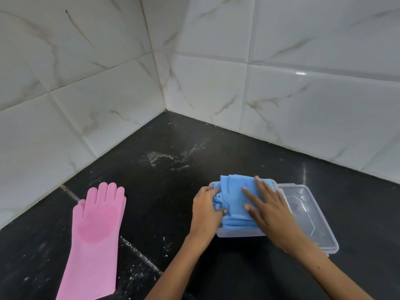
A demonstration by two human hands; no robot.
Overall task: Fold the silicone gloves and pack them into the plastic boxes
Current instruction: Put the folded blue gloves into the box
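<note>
Black bench (173, 208) in a white-tiled corner. Pink glove (95, 232) lies flat, unfolded, near left. Left hand (205, 210) pinches the folded blue glove (234, 195) at its left edge; right hand (267, 210) presses it flat-fingered into the clear box (238, 233). Clear lid (311, 215) just right. Tiled wall (303, 100) beyond.

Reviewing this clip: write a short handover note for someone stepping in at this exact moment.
Left hand: grip pinches the near-left edge of the folded blue glove.
Right hand: flat, fingers straight, pressing the blue glove down into the clear plastic box.
A second clear plastic piece, box or lid, I cannot tell, lies just right of it.
Pink glove lies flat and unfolded on the black counter, far left.
Done: blue glove folded, nearly seated.
Left: finish tucking it; fold and pack the pink glove.
</note>
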